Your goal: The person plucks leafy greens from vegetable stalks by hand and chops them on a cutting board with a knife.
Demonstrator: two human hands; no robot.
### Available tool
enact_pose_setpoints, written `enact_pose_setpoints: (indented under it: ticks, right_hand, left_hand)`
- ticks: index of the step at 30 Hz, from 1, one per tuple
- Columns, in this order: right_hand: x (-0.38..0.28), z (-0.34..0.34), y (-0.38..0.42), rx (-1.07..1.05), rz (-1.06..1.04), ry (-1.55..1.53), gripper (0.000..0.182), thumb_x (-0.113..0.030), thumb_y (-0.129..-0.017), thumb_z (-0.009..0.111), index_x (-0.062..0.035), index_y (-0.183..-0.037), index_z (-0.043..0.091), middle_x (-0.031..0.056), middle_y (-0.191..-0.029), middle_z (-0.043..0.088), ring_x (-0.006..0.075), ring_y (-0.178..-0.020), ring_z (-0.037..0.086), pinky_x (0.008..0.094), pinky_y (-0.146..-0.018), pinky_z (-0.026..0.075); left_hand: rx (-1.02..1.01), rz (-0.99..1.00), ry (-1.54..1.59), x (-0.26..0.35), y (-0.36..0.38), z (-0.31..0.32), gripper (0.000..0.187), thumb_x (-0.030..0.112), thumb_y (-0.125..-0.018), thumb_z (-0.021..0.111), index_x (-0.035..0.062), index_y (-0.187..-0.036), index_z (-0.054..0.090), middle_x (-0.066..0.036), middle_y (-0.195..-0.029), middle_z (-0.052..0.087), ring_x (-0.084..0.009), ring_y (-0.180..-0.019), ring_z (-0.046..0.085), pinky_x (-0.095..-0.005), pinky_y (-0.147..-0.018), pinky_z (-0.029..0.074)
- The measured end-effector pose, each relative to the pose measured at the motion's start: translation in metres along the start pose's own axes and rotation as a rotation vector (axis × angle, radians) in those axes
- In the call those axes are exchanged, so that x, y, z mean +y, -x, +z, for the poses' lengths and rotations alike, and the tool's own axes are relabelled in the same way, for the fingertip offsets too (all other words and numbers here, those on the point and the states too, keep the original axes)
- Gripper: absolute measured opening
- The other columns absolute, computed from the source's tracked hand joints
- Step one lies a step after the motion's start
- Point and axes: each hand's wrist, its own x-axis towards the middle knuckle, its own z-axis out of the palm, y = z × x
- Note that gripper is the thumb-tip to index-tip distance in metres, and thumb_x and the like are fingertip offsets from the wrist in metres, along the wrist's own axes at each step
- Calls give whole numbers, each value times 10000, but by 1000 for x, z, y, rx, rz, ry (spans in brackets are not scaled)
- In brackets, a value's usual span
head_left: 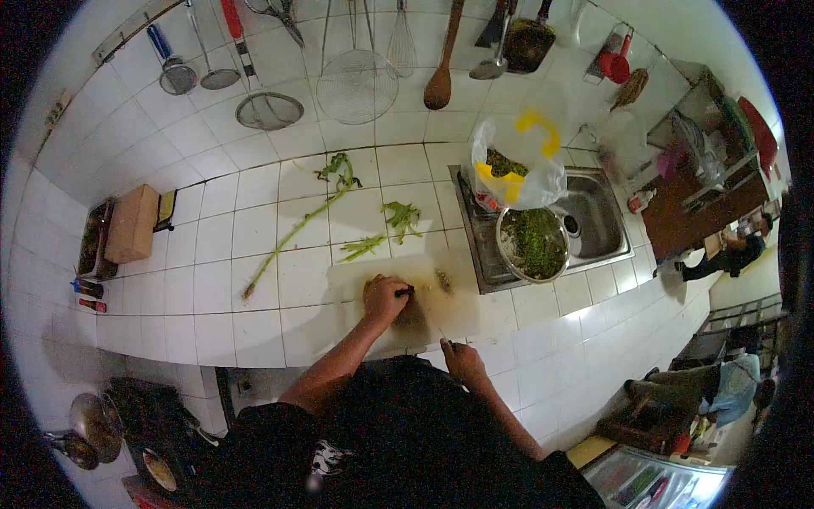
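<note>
My left hand (386, 299) rests on a pale cutting board (465, 316), fingers closed around something small and dark that I cannot make out. Lower and to the right, my right hand (464, 363) grips a knife (443, 332); only a thin line of its blade shows, angled toward the board. A small heap of trimmings (443, 281) lies on the board beyond the hands. Behind the board are cut green stems (363, 248) and a leafy sprig (401, 219). Farther left stretches a long green stalk (298, 225) with a root end and wilted leaves.
A metal bowl of chopped greens (534, 244) stands at the edge of the sink (600, 199), beside a plastic bag (543, 182). A brown box (131, 224) sits at the left. Utensils, including a wooden spoon (438, 85), hang above. Two other people are at the right.
</note>
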Motion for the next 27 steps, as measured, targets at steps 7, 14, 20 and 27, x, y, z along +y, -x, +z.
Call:
enact_pose_setpoints:
  ticks: [7, 14, 20, 27]
  right_hand:
    - [-35, -17, 0, 19, -44, 77, 603, -479, -967, 326, 33, -923, 640, 305, -940, 616, 483, -917, 576, 536, -840, 444]
    - [-9, -6, -3, 26, -45, 56, 609, -484, -964, 331, 26, -888, 654, 309, -911, 617, 481, -912, 580, 538, -844, 442]
    - [-12, -3, -3, -49, 124, 11, 609, -477, -961, 348, 49, -884, 644, 318, -896, 615, 487, -897, 584, 550, -819, 448]
    - [-20, 4, -14, 70, 56, 22, 635, -518, -952, 350, 46, -931, 642, 307, -901, 622, 478, -903, 589, 540, -814, 454]
  left_hand:
    - [-61, -38, -23, 1, 1, -4, 173, 207, -657, 726, 141, -816, 729, -23, -930, 681, -258, -907, 585, -429, -838, 439]
    - [-101, -123, 7, 2, -3, -8, 166, 206, -658, 722, 177, -821, 728, -29, -892, 675, -265, -918, 589, -453, -863, 438]
    - [-32, 32, 2, -4, -3, -3, 149, 194, -660, 711, 139, -798, 722, -37, -868, 674, -261, -873, 600, -451, -806, 450]
    - [15, 59, -59, 8, 3, -12, 164, 201, -657, 710, 129, -803, 725, -47, -802, 665, -276, -823, 602, -434, -733, 470]
